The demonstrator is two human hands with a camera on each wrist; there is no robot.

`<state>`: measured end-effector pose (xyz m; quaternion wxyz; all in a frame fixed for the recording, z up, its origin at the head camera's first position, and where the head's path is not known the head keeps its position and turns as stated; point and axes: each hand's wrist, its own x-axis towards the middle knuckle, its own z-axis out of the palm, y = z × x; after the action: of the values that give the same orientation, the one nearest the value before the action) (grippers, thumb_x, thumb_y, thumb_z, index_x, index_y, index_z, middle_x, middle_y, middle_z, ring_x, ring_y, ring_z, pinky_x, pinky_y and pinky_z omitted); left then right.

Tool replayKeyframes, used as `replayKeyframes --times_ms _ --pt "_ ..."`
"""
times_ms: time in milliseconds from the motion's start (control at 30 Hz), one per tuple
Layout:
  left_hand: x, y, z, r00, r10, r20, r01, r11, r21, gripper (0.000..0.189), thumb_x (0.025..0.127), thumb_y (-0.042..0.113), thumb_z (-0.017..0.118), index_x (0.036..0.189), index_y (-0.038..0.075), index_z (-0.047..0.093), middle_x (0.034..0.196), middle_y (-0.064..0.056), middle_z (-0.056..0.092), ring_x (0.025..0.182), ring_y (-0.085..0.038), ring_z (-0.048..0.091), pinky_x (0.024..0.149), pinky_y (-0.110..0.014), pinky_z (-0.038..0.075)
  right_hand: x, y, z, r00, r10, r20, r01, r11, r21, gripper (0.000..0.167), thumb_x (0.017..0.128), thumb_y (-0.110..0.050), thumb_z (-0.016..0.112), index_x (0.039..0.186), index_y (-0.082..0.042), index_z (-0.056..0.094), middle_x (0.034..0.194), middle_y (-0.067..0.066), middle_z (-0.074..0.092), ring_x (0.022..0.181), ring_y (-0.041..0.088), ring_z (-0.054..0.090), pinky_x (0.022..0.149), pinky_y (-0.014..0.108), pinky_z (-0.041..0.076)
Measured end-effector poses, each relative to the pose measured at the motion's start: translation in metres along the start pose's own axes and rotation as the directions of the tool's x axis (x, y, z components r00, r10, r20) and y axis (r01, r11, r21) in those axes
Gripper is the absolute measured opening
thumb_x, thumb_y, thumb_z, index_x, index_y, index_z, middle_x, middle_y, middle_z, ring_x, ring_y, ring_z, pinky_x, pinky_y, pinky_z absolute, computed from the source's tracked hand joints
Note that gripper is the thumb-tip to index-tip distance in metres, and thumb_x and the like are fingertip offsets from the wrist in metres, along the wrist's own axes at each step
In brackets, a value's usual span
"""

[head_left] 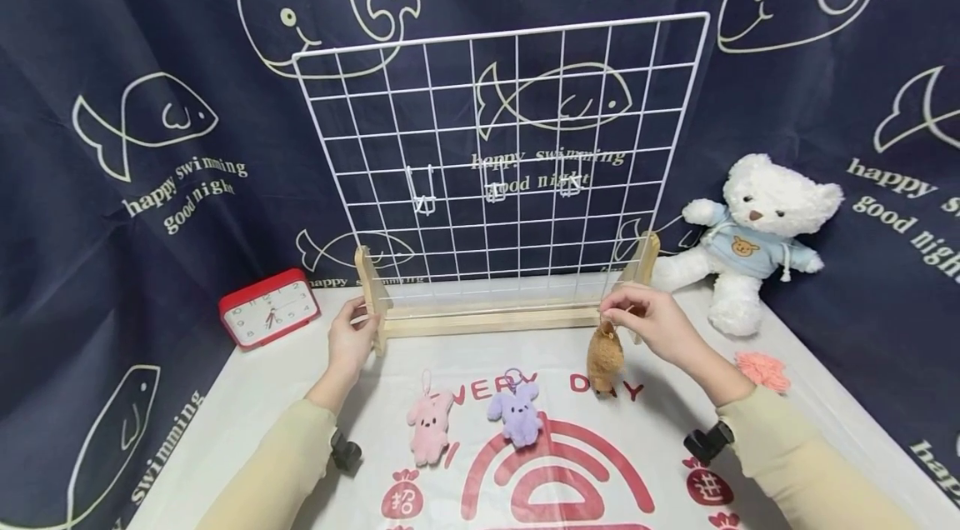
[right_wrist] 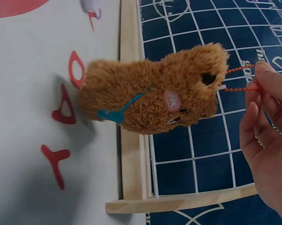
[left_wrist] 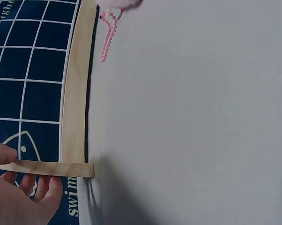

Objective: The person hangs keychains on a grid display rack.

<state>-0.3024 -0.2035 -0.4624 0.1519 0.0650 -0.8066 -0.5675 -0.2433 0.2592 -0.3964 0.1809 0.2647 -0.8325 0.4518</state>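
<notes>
I grip in two places, well apart.
Nearest me, the pink plush (head_left: 429, 428) lies at eleven o'clock, the purple plush (head_left: 519, 415) just past twelve. At one, my right hand (head_left: 656, 326) pinches the orange bead chain (right_wrist: 239, 68) of the hanging brown plush (head_left: 605, 359); at eleven, my left hand (head_left: 351, 337) grips the left end of the wooden stand (head_left: 487, 320). The white grid (head_left: 517, 161) rises at twelve.

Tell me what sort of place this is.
Probably a small indoor display: a grid stands on a table, patterned cloth hangs behind it, and a teddy sits beside it.
</notes>
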Motion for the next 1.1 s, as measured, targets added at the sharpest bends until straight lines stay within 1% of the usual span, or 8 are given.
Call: replayKeyframes --times_ms 100,167,233,367,600,733,900,1100 --pt "0.000 -0.001 0.000 1.000 0.006 -0.002 -0.006 1.000 0.002 0.044 0.095 0.000 0.062 0.138 -0.003 0.055 0.126 -0.029 0.061 0.114 -0.043 0.063 0.100 -0.049 0.055 0.006 -0.015 0.000 0.999 -0.035 -0.027 0.035 0.999 0.007 0.011 0.086 0.017 0.067 0.091 0.008 0.071 0.082 0.019 0.065 0.068 0.019 0.063 0.057 0.017 0.051" --pt "0.000 -0.002 -0.001 1.000 0.011 0.004 -0.011 1.000 0.008 0.044 0.095 0.002 0.062 0.139 -0.002 0.055 0.127 -0.028 0.061 0.114 -0.042 0.063 0.099 -0.049 0.055 0.010 -0.025 0.000 0.998 -0.047 -0.047 0.047 0.999 -0.004 0.011 0.085 0.018 0.068 0.091 0.009 0.071 0.082 0.020 0.065 0.069 0.022 0.063 0.059 0.016 0.051" --pt "0.001 -0.001 -0.001 1.000 0.012 0.009 -0.012 1.000 0.007 0.045 0.095 0.002 0.062 0.139 -0.001 0.055 0.127 -0.028 0.061 0.115 -0.042 0.063 0.099 -0.049 0.055 0.014 -0.035 -0.001 0.996 -0.056 -0.069 0.055 0.998 -0.020 0.012 0.085 0.018 0.069 0.091 0.009 0.071 0.083 0.020 0.066 0.069 0.020 0.063 0.060 0.015 0.051" --pt "0.001 0.000 -0.001 1.000 0.010 0.010 -0.010 1.000 0.016 0.045 0.095 0.002 0.063 0.139 -0.001 0.055 0.128 -0.028 0.061 0.115 -0.043 0.063 0.100 -0.049 0.055 0.020 -0.041 -0.001 0.991 -0.066 -0.116 0.060 0.997 -0.057 0.011 0.085 0.017 0.070 0.091 0.008 0.072 0.087 0.020 0.068 0.070 0.012 0.059 0.060 0.013 0.050" --pt "0.000 -0.002 -0.001 1.000 0.014 -0.011 -0.013 1.000 0.019 0.043 0.094 0.001 0.063 0.136 -0.002 0.057 0.125 -0.028 0.062 0.113 -0.043 0.064 0.099 -0.049 0.055 0.031 -0.048 0.001 0.974 -0.111 -0.196 0.102 0.993 -0.056 0.010 0.085 0.017 0.070 0.090 0.009 0.071 0.086 0.021 0.067 0.068 0.012 0.057 0.060 0.011 0.048" --pt "0.000 -0.002 0.000 1.000 0.023 -0.017 -0.022 1.000 0.016 0.040 0.094 0.000 0.063 0.134 -0.003 0.058 0.123 -0.028 0.063 0.111 -0.042 0.064 0.098 -0.048 0.056 0.039 -0.056 0.001 0.965 -0.116 -0.235 0.102 0.992 -0.070 0.010 0.085 0.017 0.070 0.090 0.008 0.072 0.083 0.019 0.066 0.068 0.009 0.055 0.061 0.009 0.047" --pt "-0.001 -0.001 0.001 1.000 0.018 -0.012 -0.018 1.000 0.015 0.039 0.094 -0.001 0.062 0.133 -0.003 0.058 0.124 -0.028 0.063 0.112 -0.042 0.064 0.099 -0.048 0.055 0.048 -0.069 0.000 0.953 -0.123 -0.277 0.111 0.992 -0.060 0.010 0.085 0.017 0.070 0.090 0.008 0.072 0.082 0.018 0.065 0.068 0.008 0.054 0.061 0.009 0.047" --pt "-0.001 -0.001 0.001 1.000 0.016 -0.016 -0.016 1.000 0.014 0.040 0.094 -0.002 0.062 0.133 -0.003 0.057 0.125 -0.028 0.062 0.113 -0.043 0.063 0.101 -0.048 0.054 0.060 -0.081 0.000 0.936 -0.162 -0.314 0.151 0.987 -0.060 0.010 0.085 0.016 0.071 0.090 0.008 0.072 0.085 0.016 0.067 0.070 0.005 0.055 0.062 0.010 0.046"
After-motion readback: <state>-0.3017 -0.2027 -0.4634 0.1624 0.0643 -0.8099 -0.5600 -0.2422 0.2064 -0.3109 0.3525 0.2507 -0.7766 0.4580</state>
